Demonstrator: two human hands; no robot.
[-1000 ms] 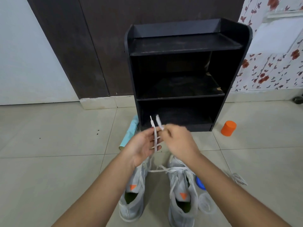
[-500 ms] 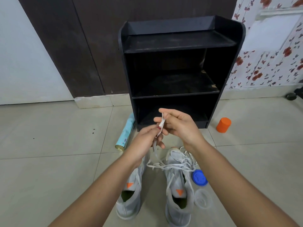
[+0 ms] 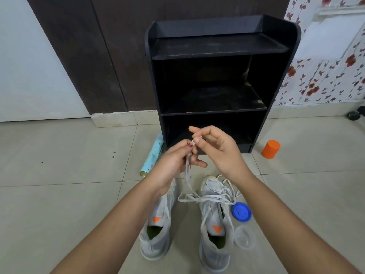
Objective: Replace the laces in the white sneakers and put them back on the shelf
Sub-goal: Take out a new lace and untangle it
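Note:
Two white sneakers stand side by side on the tiled floor, toes toward the shelf: the left sneaker (image 3: 158,230) and the right sneaker (image 3: 215,230). A white lace (image 3: 187,180) runs up from the right sneaker's eyelets to my hands. My left hand (image 3: 173,165) grips the lace strands. My right hand (image 3: 217,149) pinches the lace tips between thumb and forefinger, just above the left hand. Both hands hover in front of the black shelf (image 3: 217,46), whose three levels hold nothing.
A pale teal can (image 3: 153,157) lies on the floor left of the shelf's foot. An orange cap (image 3: 271,149) stands to the right. A blue lid (image 3: 242,212) and a clear lid (image 3: 245,237) lie beside the right sneaker. A dark door stands behind.
The lace tips stood up side by side between my hands; now my right hand has closed over them and pinches them together. The slack lace has dropped onto the right sneaker.

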